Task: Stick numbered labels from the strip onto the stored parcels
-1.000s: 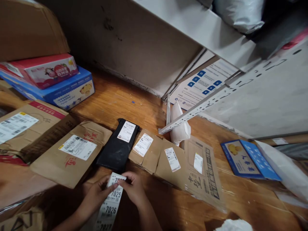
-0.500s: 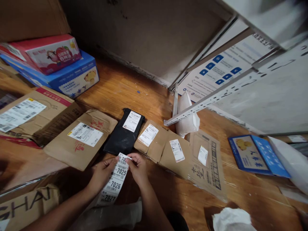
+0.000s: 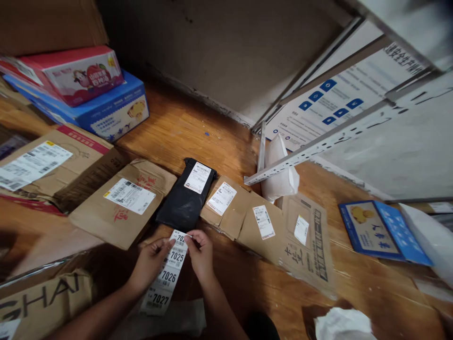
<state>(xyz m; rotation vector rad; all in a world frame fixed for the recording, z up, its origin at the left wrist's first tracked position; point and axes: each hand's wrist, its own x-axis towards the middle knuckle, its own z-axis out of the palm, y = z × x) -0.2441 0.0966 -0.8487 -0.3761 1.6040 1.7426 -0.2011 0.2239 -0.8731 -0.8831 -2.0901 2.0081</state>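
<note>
A white strip of printed number labels (image 3: 167,278) hangs between my hands, with 7025, 7026 and 7027 readable down its length. My left hand (image 3: 153,259) pinches its upper left edge. At the upper right edge, the thumb and fingers of my right hand (image 3: 199,249) are closed on the same strip. Just beyond the strip lies a black plastic parcel (image 3: 180,203) with a white shipping label (image 3: 197,177). Left of it sits a brown carton (image 3: 102,215) with red print and a label. To the right, a small brown box (image 3: 231,208) touches the parcel's side.
More labelled cartons (image 3: 264,224) continue the row rightward to a printed box (image 3: 307,245). A metal shelf frame (image 3: 318,137) slants in at right, by a white bag (image 3: 279,174). Red (image 3: 81,78) and blue boxes (image 3: 120,115) are stacked left. A blue box (image 3: 378,231) lies far right.
The lower end of the label strip has swung slightly down and left. Both hands keep their pinch on its top, and the view has shifted a little.
</note>
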